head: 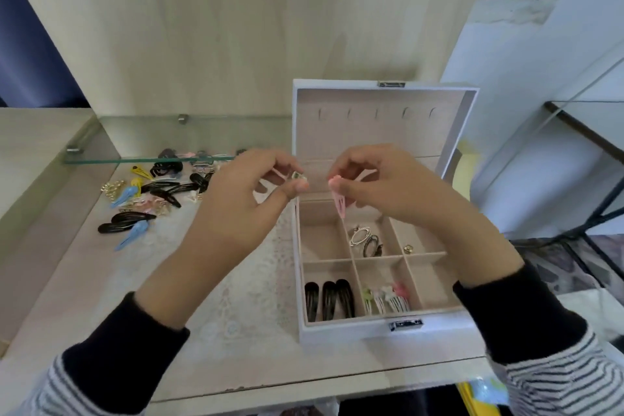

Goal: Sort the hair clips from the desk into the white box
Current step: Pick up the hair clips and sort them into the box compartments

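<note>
Head view: left hand [243, 203] pinches a small pale-topped clip [298, 176], right hand [391, 189] pinches a pink hair clip [339, 204] over the open white box [351, 331] by the desk [236, 348] front-right edge, loose clips [152, 192] back-left, clasp [407, 325] lettering too blurred to read.

We see the person only from the forearms down, with the left hand [236, 203] and right hand [391, 186] bare. Each wrist wears a long, snug black cuff: the left cuff [125, 348] toward seven o'clock, the right cuff [516, 317] toward four o'clock. Behind them come looser sleeves in thin dark and pale stripes, the left striped sleeve [55, 395] and the right striped sleeve [567, 378]. The fabric looks like soft knit, though blur leaves us unsure.
</note>
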A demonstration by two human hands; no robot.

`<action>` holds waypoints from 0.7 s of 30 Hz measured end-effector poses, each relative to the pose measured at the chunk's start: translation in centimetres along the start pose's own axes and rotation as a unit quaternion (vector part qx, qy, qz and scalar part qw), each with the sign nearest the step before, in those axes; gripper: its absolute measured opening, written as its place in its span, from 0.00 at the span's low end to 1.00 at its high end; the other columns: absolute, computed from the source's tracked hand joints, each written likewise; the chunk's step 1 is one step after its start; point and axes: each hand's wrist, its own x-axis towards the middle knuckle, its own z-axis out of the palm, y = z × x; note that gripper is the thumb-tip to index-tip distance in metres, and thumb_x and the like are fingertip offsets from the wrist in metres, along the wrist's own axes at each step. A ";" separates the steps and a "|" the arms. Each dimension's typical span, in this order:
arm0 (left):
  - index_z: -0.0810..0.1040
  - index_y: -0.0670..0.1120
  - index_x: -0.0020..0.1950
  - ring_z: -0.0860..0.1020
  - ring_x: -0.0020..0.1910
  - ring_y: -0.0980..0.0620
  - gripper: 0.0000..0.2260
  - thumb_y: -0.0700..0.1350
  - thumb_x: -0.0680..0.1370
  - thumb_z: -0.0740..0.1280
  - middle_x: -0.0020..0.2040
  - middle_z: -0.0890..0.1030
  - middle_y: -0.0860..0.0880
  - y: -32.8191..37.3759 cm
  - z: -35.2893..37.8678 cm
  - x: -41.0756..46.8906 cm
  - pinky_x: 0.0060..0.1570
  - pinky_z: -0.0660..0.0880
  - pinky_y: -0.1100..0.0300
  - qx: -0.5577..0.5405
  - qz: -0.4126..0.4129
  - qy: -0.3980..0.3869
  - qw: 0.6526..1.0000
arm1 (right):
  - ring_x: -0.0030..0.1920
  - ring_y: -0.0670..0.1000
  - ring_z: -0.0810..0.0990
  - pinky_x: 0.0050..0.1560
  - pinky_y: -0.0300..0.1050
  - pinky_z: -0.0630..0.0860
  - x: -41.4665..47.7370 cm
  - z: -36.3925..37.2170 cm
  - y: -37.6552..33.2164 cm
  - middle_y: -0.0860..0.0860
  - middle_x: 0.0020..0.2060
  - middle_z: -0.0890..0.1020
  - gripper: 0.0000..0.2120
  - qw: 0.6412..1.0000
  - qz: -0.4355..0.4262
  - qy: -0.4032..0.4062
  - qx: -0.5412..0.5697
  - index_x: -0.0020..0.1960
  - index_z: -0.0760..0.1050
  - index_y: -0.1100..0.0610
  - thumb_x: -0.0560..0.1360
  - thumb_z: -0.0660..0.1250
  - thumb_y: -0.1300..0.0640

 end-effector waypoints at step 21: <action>0.83 0.49 0.51 0.80 0.44 0.62 0.09 0.40 0.72 0.75 0.43 0.82 0.56 1.7 10.9 2.4 0.46 0.76 0.71 -0.058 -0.130 -0.234 0.962 | 0.40 0.49 0.84 0.46 0.47 0.81 -4.3 -6.3 7.6 0.50 0.37 0.85 0.02 0.980 0.138 -0.133 -0.060 0.43 0.79 0.53 0.73 0.70 0.60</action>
